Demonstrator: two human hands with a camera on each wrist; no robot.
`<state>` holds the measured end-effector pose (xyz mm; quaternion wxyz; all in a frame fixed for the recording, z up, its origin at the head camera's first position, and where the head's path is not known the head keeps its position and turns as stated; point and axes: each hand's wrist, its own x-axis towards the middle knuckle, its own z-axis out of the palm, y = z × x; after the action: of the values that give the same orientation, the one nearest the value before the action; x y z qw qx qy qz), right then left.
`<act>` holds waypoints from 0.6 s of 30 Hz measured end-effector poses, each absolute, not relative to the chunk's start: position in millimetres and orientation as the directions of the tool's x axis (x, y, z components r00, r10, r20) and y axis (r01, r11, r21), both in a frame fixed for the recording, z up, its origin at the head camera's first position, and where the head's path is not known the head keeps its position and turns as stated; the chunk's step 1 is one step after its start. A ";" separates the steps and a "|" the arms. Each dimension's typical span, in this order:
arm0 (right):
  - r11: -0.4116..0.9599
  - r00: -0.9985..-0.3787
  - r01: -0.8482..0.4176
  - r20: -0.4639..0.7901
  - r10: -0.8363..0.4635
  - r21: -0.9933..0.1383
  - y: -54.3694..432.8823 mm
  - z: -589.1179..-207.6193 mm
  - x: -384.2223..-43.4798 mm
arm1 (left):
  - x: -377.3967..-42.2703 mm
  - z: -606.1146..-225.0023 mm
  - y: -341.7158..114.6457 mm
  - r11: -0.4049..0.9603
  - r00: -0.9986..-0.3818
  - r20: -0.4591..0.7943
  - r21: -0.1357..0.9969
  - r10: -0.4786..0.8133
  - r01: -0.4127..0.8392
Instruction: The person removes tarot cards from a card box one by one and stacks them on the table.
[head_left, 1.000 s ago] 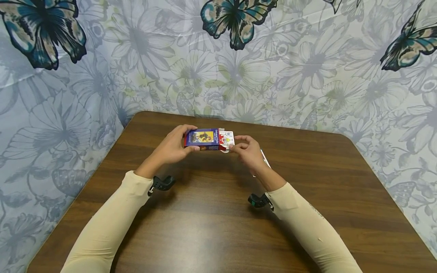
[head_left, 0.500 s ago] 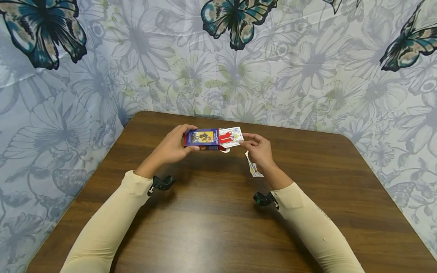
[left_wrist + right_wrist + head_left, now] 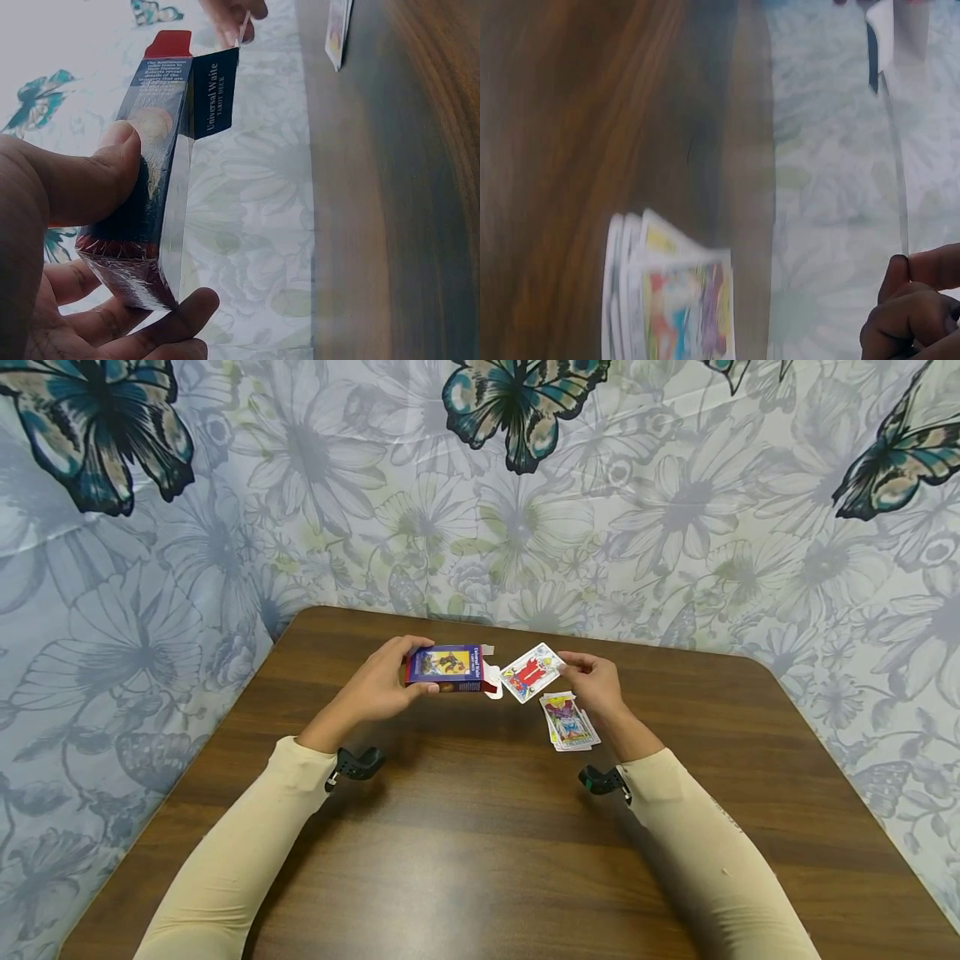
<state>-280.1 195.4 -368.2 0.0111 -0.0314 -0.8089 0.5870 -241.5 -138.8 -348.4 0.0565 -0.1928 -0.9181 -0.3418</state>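
Note:
My left hand (image 3: 381,681) grips a blue and red tarot card box (image 3: 447,664), thumb on one side and fingers round the other. The box's open end points right, its flaps spread; the left wrist view shows "Universal Waite Tarot Deck" on a flap (image 3: 215,94). Between thumb and fingers, my right hand (image 3: 596,685) pinches the right corner of a tarot card (image 3: 532,672) with a red figure on it. The card is out of the box, just right of the flaps, and appears edge-on in the right wrist view. Below that hand lies a loose pile of tarot cards (image 3: 570,723), face up.
Both hands are above a brown wooden table (image 3: 442,827). Behind its far edge hangs a floral cloth (image 3: 525,543) with butterflies. A dark wrist strap (image 3: 360,763) sits on the left wrist, another dark strap (image 3: 600,780) on the right.
My right hand has drawn the red-figured card out of the box, moving right and turning the card askew. The pile of cards beneath is uncovered. The left hand and box have stayed still.

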 end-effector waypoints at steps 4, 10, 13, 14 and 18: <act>0.389 -0.997 0.054 -0.029 0.070 -0.920 204.6 -372.0 -288.9 | -241.7 -348.3 -139.3 0.688 -0.918 0.237 0.609 0.317 0.394; 0.464 -0.997 0.070 -0.082 -0.006 -0.883 216.8 -382.8 -302.1 | -242.2 -349.4 -138.8 0.692 -0.919 0.234 0.606 0.318 0.393; 0.546 -0.992 0.076 -0.120 -0.046 -0.835 220.5 -389.5 -306.9 | -242.0 -349.8 -138.7 0.693 -0.920 0.229 0.607 0.318 0.390; 0.570 -0.990 0.075 -0.128 -0.053 -0.818 221.3 -391.7 -308.4 | -242.1 -349.8 -138.7 0.693 -0.920 0.229 0.607 0.317 0.390; 0.652 -0.989 0.062 -0.135 -0.063 -0.756 222.6 -397.9 -312.0 | -243.0 -349.9 -138.6 0.688 -0.917 0.237 0.607 0.320 0.397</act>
<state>-312.0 222.6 -397.9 -0.0747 0.0003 -0.9057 0.4173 -243.0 -138.6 -349.9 0.0563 -0.1955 -0.9171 -0.3428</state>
